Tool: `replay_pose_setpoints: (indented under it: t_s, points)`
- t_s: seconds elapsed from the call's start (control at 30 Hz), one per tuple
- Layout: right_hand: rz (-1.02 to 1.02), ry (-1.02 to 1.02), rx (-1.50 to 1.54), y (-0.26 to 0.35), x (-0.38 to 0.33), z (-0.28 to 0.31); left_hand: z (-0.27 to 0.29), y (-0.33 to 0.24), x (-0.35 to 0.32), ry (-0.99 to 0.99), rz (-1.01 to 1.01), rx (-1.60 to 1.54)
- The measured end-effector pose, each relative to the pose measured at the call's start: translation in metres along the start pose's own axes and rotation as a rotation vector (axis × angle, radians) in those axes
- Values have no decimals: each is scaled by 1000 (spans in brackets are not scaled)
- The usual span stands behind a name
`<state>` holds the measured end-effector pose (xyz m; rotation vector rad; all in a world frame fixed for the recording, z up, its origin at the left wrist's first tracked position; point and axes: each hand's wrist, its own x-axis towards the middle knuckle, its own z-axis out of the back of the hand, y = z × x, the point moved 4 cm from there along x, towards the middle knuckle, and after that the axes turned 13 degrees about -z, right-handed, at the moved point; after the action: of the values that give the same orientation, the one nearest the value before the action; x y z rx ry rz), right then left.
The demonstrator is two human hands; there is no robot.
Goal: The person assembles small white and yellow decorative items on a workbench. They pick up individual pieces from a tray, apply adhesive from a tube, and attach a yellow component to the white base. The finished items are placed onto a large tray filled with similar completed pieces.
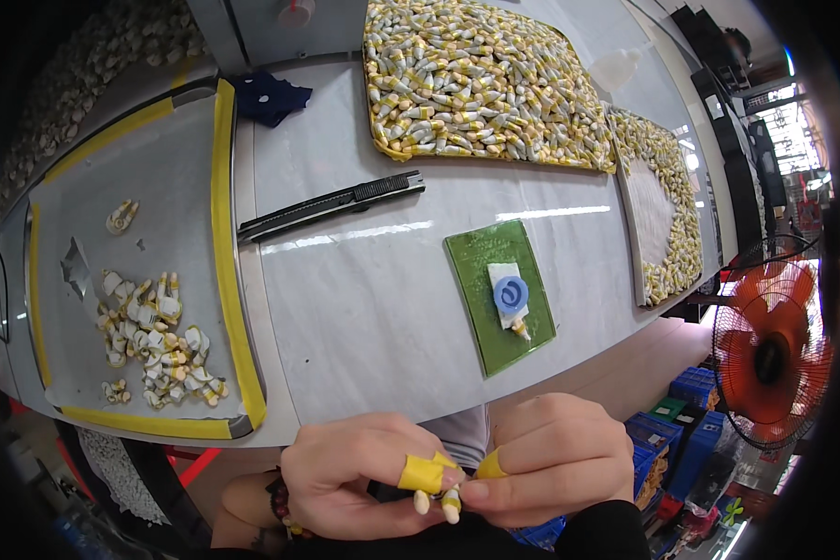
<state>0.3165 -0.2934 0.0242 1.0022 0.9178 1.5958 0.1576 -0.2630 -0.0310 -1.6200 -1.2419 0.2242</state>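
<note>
My left hand (359, 476) and my right hand (555, 462) meet below the table's front edge. Both pinch small white-and-yellow tube-shaped pieces (439, 502) between the fingertips. Yellow tape wraps a finger of each hand. On the table above them lies a green cutting mat (481, 280) with a white card, a round blue piece (511, 294) and one small tube on it.
A grey tray edged in yellow tape (222, 233) at the left holds a small heap of the same tubes (154, 341). A black utility knife (331, 205) lies mid-table. Two large trays of tubes (476, 79) (672, 224) sit at the back and right. An orange fan (770, 359) stands at the right.
</note>
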Motion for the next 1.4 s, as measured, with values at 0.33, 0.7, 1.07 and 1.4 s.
replay_pose_setpoints:
  t_s: [0.33, 0.7, 1.07, 1.4]
  points:
    - [-51, -34, 195, -12, -5, 1, -7, 5, -2, 7, 68, -221]
    - [345, -26, -183, 4, -5, 2, -6, 5, 0, 28, 45, -166]
    - [-5, 179, 319, -16, 2, 8, -9, 6, 1, -26, 65, -290]
    - [-16, 30, 128, -8, -10, 6, -11, 10, 3, -19, 85, -296]
